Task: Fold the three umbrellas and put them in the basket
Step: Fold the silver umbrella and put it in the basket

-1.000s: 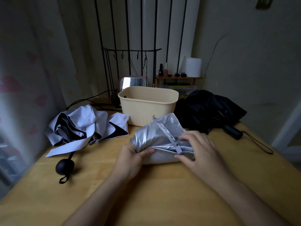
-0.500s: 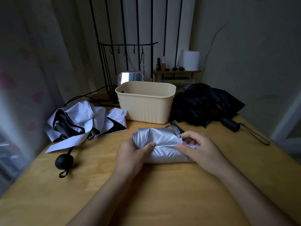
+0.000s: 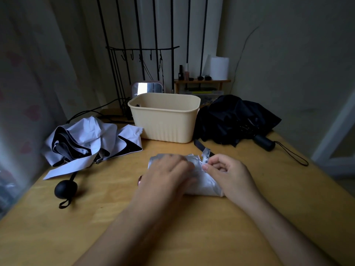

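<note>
Silver umbrella (image 3: 204, 182) is seen as a rolled-up bundle lying on the wooden table (image 3: 192, 233), in front of the basket (image 3: 163, 129) and apart from it. The bundle is covered by the left hand (image 3: 167, 174), palm down, with the fingers curved over its top and far side and the thumb on its near left end, so it is gripped and held down. The closure strap (image 3: 205, 157) is pinched between thumb and forefinger of the right hand (image 3: 229, 174) at the bundle's right part; the other fingers are curled in. The strap's dark far end is laid on the table, pointing toward the basket.

The cream ribbed basket is stood upright at the back centre of the table; its contents cannot be told from this angle.

White umbrella (image 3: 86, 139) with black lining is left loose and crumpled to the left of the basket, its cloth just beside the basket wall. Its round black handle (image 3: 65, 189) is rested on the table nearer the camera.

Black umbrella (image 3: 234, 120) is heaped unfolded to the right of the basket, touching or nearly touching it. Its black grip (image 3: 263, 143) and wrist loop (image 3: 293, 155) are stretched out toward the right table edge.

A small mirror (image 3: 148, 88), a black wire rack (image 3: 142, 54) and a paper roll (image 3: 219, 68) on a low shelf (image 3: 221, 81) are seen behind the basket.
</note>
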